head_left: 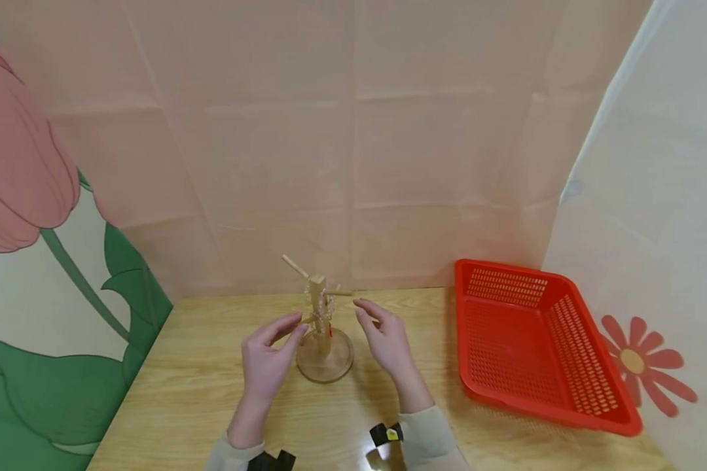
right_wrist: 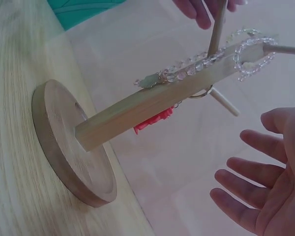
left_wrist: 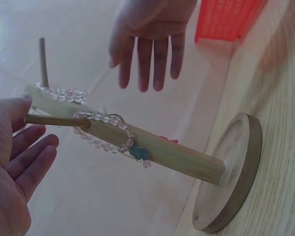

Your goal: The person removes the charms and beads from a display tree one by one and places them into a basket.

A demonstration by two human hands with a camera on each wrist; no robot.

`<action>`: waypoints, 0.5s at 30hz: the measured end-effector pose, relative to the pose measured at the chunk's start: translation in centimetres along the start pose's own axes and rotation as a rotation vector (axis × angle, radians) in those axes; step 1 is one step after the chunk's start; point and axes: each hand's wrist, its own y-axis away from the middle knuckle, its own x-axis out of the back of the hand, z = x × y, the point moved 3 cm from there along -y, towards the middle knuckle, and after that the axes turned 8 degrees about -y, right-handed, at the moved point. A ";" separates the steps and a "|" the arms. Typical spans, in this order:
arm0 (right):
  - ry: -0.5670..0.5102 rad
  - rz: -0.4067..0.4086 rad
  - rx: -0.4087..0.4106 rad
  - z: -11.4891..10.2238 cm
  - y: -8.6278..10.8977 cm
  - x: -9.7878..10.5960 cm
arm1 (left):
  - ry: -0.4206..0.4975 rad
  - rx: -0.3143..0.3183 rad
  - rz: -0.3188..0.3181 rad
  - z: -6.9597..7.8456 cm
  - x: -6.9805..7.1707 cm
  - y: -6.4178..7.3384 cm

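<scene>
A wooden jewellery stand (head_left: 323, 343) with a round base and several pegs stands upright between the two hands. Clear and pinkish beaded bracelets (left_wrist: 101, 117) hang on its pegs, one carrying a grey-green leaf-like charm (right_wrist: 150, 80). On another peg hangs a metal ring with a red charm (right_wrist: 155, 120), set against the post. My left hand (head_left: 265, 356) is at the stand's left, its thumb and fingers loosely spread around the tip of a peg (left_wrist: 59, 120). To the right of the post, my right hand (head_left: 385, 337) is held apart from it, palm inward, fingers loosely extended and holding nothing.
A red plastic basket (head_left: 468, 340) with perforated sides sits at the right of the wooden table (head_left: 200, 366). Behind the table hangs a pinkish cloth (head_left: 353, 163); flower-printed sheets close off both sides.
</scene>
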 end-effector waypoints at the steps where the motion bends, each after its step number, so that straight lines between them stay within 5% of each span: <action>1: 0.000 0.002 -0.001 0.1 0.0 0.0 | -0.003 -0.005 0.002 0.0 0.0 0.0; 15: 0.017 0.008 0.011 -0.7 0.4 0.4 | 0.002 0.000 0.016 0.1 -0.1 0.1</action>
